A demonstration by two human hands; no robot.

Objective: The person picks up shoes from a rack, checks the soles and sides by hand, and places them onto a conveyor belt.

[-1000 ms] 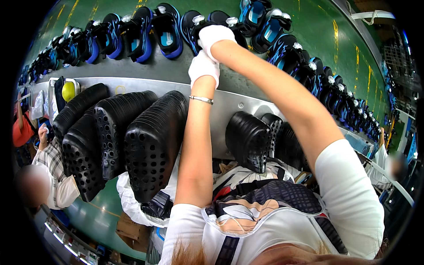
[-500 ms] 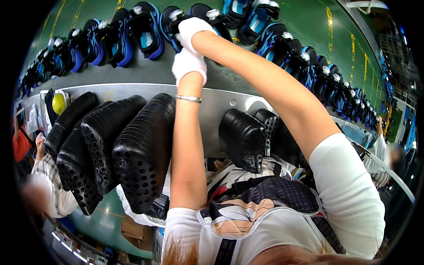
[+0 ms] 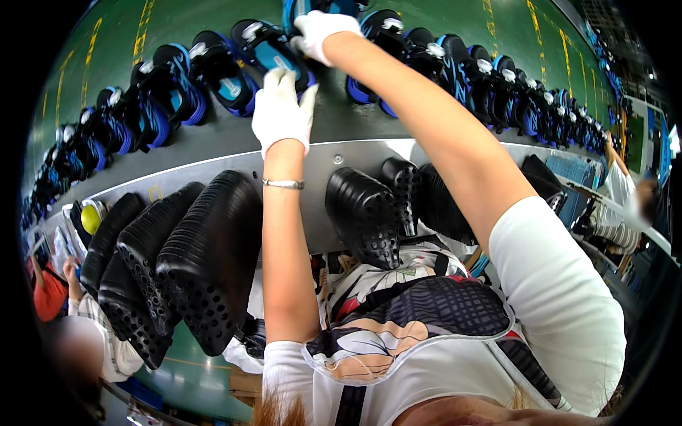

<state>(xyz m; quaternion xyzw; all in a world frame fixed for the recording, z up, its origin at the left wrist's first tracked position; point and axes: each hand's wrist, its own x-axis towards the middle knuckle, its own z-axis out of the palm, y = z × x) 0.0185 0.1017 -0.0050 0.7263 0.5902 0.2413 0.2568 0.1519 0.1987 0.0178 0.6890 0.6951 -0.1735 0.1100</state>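
Note:
My left hand (image 3: 284,113), in a white glove, has its fingers spread, their tips at the near end of a black and blue shoe (image 3: 268,51) with a bright blue insole. Farther out, my gloved right hand (image 3: 323,35) bends its fingers against another blue and black shoe (image 3: 302,7), which the upper edge of the view cuts off. The glove hides part of its grip. More shoes of this kind, such as one (image 3: 220,74) left of my left hand, line the dark belt (image 3: 227,135).
Black ribbed shoe-shaped forms with holes (image 3: 213,255) stand left of my left arm. Similar forms (image 3: 362,213) stand between my arms, along a metal ledge (image 3: 312,160). One person (image 3: 92,319) is at the far left, another (image 3: 632,199) at the far right.
My hands, close together before, are now apart. The left has spread its fingers and shifted slightly left and nearer; the right has moved slightly right and up. The view has shifted too.

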